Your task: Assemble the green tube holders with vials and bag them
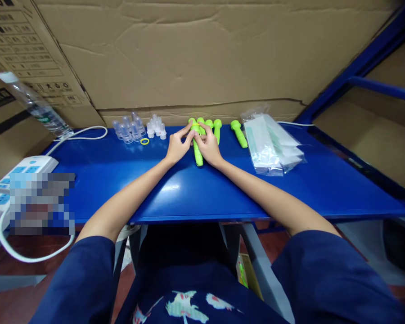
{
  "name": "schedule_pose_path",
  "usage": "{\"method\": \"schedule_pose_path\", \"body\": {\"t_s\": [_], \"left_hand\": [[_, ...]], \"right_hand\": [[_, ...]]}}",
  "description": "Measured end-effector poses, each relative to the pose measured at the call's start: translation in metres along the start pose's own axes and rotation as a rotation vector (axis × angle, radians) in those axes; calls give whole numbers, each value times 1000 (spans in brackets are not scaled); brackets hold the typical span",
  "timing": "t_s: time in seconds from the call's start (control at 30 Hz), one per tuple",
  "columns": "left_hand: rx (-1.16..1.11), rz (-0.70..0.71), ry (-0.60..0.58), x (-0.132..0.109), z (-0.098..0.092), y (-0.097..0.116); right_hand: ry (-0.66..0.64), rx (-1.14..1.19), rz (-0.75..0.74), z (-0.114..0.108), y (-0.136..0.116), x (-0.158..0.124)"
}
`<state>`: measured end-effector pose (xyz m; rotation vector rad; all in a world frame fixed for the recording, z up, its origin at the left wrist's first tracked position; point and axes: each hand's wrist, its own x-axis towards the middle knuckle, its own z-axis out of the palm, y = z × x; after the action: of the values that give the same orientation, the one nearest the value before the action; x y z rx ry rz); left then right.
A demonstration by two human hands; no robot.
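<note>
Both hands meet at the middle of the blue table on one lime-green flashlight body [198,156], its narrow end pointing toward me. My left hand [178,146] grips it from the left, thumb and fingers closed near its wide far end. From the right, my right hand [208,147] closes on the same part, the thumbs nearly touching. A thin yellow band [196,124] shows at the fingertips by the wide end; whether it sits around the body I cannot tell. Just behind the hands stand more green flashlight bodies [217,129], partly hidden. Another green flashlight body [238,134] lies to the right.
Clear plastic caps [131,129] and smaller whitish caps [156,128] stand at the back left, beside a yellow ring [145,141]. Clear plastic bags [270,144] lie on the right. A power strip [27,175], cable and water bottle [40,110] occupy the left; cardboard [216,58] walls the back.
</note>
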<state>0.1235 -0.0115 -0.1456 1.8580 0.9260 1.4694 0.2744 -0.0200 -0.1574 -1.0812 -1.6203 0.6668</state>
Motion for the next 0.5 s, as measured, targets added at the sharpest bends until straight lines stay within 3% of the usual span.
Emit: {"method": "schedule_pose_path", "body": {"t_s": [0.5], "left_hand": [[25,-46,66,-10,8,12]], "right_hand": [[46,2,53,-2,2,-2]]}}
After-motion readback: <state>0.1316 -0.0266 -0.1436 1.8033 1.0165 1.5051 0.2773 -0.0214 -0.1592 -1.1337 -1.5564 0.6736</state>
